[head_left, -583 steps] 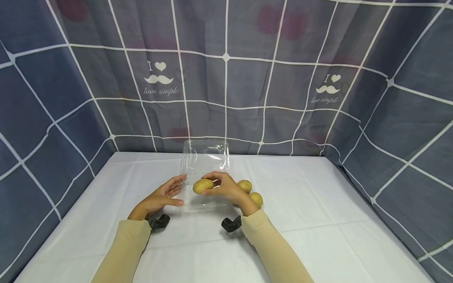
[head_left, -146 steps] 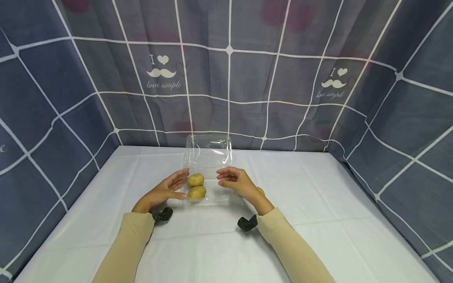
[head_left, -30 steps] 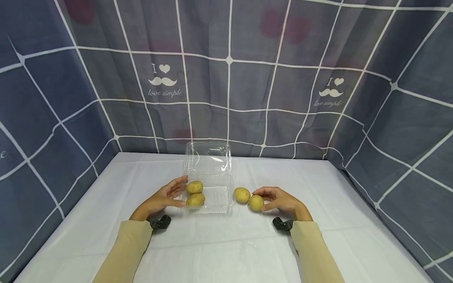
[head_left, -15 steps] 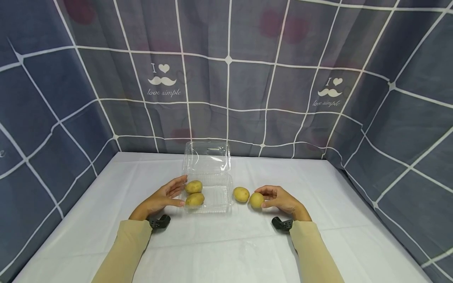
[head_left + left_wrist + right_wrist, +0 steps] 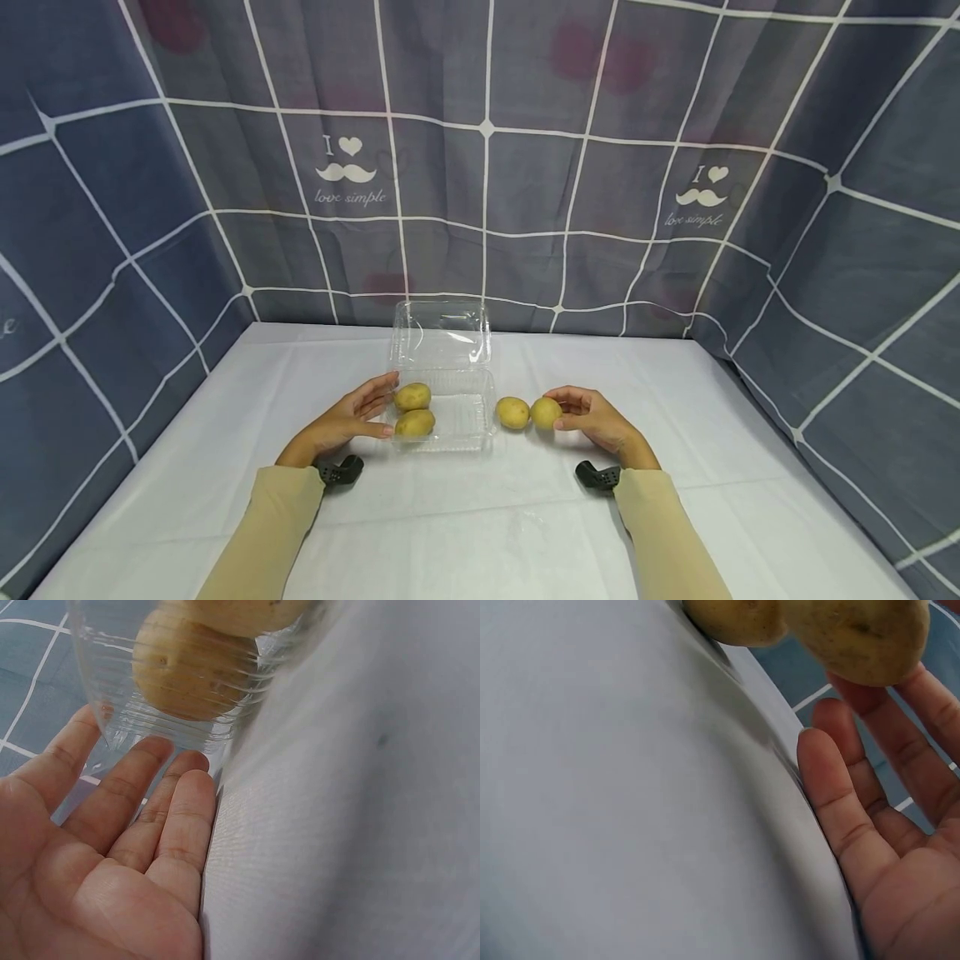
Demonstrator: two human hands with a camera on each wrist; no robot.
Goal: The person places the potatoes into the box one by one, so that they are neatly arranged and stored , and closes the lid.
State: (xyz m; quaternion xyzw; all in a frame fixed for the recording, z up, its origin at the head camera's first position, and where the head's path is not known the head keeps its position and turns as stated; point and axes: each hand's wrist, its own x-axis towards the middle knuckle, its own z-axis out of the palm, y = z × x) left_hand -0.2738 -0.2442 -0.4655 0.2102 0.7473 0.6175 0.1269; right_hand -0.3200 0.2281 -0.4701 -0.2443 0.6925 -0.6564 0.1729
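Note:
A clear plastic box (image 5: 461,421) stands with its lid (image 5: 441,333) raised at the back. Two potatoes lie one behind the other at its left side, the rear one (image 5: 412,397) and the front one (image 5: 415,423). My left hand (image 5: 341,423), fingers straight, rests against the box's left wall; in the left wrist view the fingertips touch the ribbed plastic. Right of the box, a potato (image 5: 513,412) lies on the cloth. Beside it my right hand (image 5: 600,423) pinches another potato (image 5: 545,412) between thumb and fingers; the right wrist view shows this potato (image 5: 866,637) at the fingertips.
A white cloth (image 5: 480,525) covers the table. Blue-grey curtains (image 5: 525,183) with white grid lines stand behind it and along both sides. Both wrists carry black devices, one on the left (image 5: 341,470) and one on the right (image 5: 597,476).
In the last second the potato in my right hand has shifted slightly back, close against its neighbour. Several seconds ago my right hand was over the box. My left hand has stayed at the box.

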